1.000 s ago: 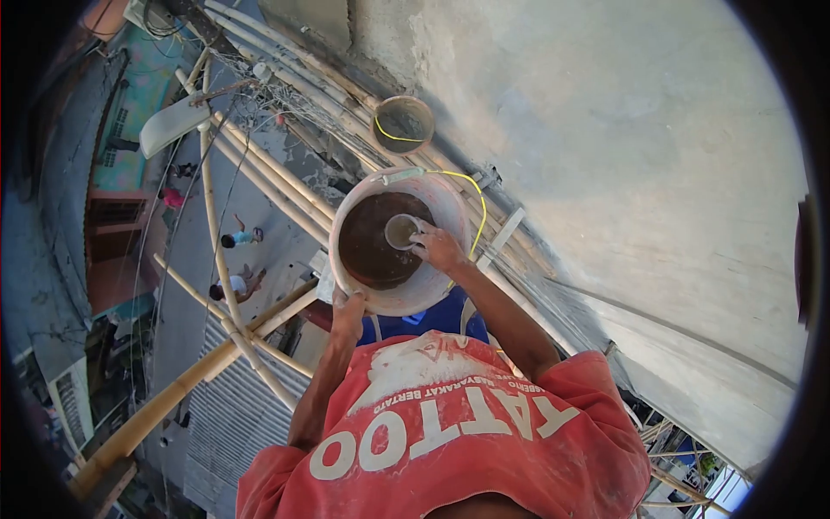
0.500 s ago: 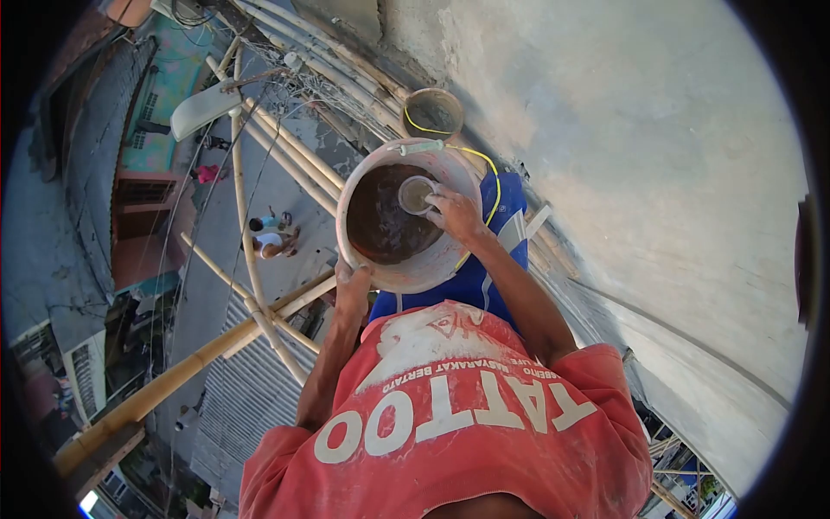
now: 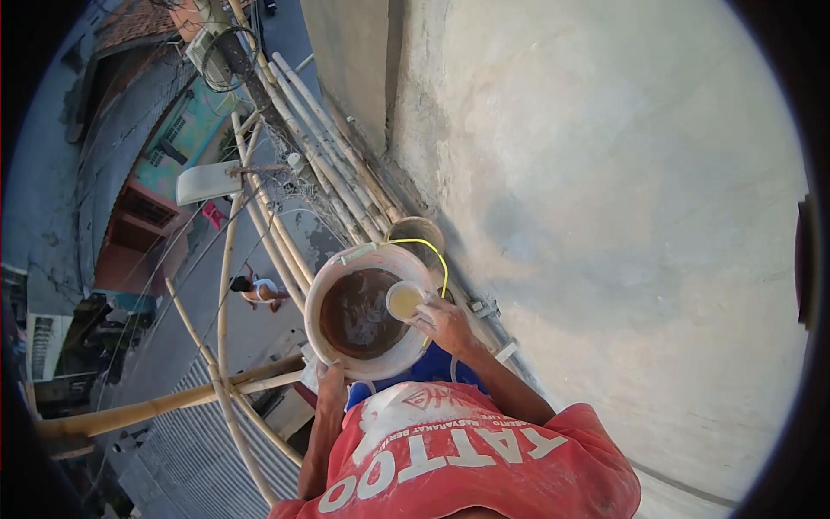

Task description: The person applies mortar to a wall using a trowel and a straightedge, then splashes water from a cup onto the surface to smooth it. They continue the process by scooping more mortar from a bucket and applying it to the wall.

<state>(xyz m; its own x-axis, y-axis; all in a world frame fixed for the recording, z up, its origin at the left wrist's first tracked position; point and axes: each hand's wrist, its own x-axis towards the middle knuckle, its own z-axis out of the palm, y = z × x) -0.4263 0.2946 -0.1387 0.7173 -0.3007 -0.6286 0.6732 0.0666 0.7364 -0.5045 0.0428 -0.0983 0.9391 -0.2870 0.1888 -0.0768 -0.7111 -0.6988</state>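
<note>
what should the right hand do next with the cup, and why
Perhaps the right hand should ease the cup toward the middle of the bucket: it is near one side and seems to hold something pale, while the left hand grips the bucket.

A person's bare right hand (image 3: 443, 325) reaches forward, fingers and thumb closed in a grip, its forearm (image 3: 497, 376) slanting inward, as the left hand (image 3: 330, 378), nearer the body, grips with fingers partly hidden.

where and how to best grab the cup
Probably the right side of the cup, coming from the right, where the right hand holds it: it's round, shows no handle, and its left side is over the bucket's brown contents.
</note>
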